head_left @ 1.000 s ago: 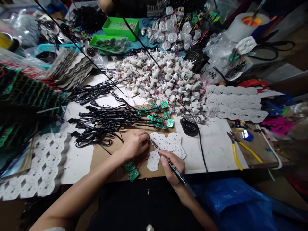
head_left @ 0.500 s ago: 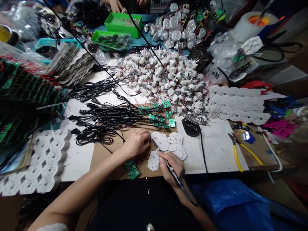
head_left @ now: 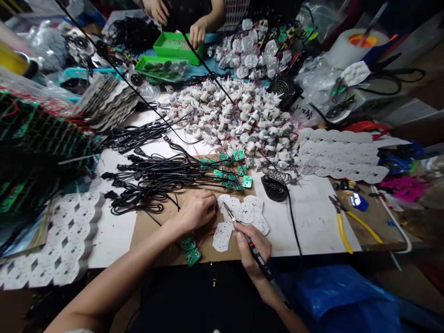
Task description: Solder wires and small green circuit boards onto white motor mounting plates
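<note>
My right hand (head_left: 261, 241) grips a soldering iron (head_left: 262, 264) like a pen, its metal tip pointing up and left over a small group of white circuit boards (head_left: 247, 208). To the left of these boards, my left hand (head_left: 199, 210) rests low on the brown cardboard (head_left: 147, 231), fingers pinched together; whatever is between them is hidden. Two green circuit boards (head_left: 190, 254) with red wires lie just below that hand. Beyond it, black power cords (head_left: 152, 171) end in several green boards (head_left: 229, 175).
White motor-like parts (head_left: 239, 111) are heaped behind. A solder coil (head_left: 276, 175) sits by a black teardrop-shaped piece (head_left: 274, 188). Yellow-handled cutters (head_left: 342, 222) lie right; white board sheets (head_left: 342, 152) are stacked behind. Across the table, a co-worker's hand (head_left: 197, 33) touches a green tray (head_left: 163, 45).
The soldering iron and my right hand have shifted slightly right and down. My left hand keeps its pinched pose. The co-worker's hands have come further into view, one at the green tray.
</note>
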Motion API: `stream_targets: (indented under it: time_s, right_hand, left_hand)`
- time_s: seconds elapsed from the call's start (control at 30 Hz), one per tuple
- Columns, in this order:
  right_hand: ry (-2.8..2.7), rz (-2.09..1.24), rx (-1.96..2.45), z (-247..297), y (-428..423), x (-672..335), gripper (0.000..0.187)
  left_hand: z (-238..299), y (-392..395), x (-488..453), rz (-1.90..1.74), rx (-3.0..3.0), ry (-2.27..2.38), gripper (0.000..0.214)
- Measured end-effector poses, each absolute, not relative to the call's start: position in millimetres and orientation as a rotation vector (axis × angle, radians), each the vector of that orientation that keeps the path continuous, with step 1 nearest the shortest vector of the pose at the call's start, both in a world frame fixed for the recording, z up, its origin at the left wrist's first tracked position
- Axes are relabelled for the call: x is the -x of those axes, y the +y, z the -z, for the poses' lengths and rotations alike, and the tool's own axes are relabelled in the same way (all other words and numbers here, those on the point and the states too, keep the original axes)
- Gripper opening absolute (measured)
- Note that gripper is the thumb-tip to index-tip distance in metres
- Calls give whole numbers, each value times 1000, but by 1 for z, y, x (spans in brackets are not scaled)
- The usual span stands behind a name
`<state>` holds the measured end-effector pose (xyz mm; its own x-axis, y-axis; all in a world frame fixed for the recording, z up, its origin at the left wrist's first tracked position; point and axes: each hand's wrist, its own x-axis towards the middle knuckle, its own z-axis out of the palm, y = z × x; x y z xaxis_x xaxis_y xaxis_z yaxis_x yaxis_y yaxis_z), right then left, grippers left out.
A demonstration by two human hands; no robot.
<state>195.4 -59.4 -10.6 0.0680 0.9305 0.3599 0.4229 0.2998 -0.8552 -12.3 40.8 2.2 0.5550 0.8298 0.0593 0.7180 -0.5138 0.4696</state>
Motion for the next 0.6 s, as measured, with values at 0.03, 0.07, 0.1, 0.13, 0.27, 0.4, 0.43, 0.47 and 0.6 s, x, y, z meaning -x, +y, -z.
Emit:
stream_targets:
  time_s: [0.03,0.07,0.1,0.13,0.27,0.4,0.43,0.47,0.6]
  right_hand:
    - [-1531,-623,1298,10,-60,-196,24]
    - [-1531,-624,1299,10,-60,-196,25]
    - [-1530,-616,1292,11,-59,-196,25]
    - [-1526,-608,1284,11,-59,-196,26]
    - [-1490,-617,1284,14,-60,-197,27]
    - [-1448,-629,1290,15,-62,-198,25]
    - [-1442,-633,1291,15,-62,-198,24]
    - [-1437,-636,1294,16,-63,-198,24]
    - [-1431,-629,1293,19,-64,-198,24]
  left_hand:
    - [-2,42,13,-395,-2420,1250,17]
    - [-2,43,13,-398,-2438,1239,17]
    - [-3,44,13,-398,-2452,1228,17]
    - [-3,44,14,-396,-2463,1216,16]
    - [-11,44,16,-387,-2442,1184,13]
    - [-27,64,22,-520,-2363,1240,17]
    - [-32,75,25,-576,-2351,1289,16]
    - [-36,90,29,-624,-2340,1360,15]
    - [-45,162,51,-606,-2170,1850,14]
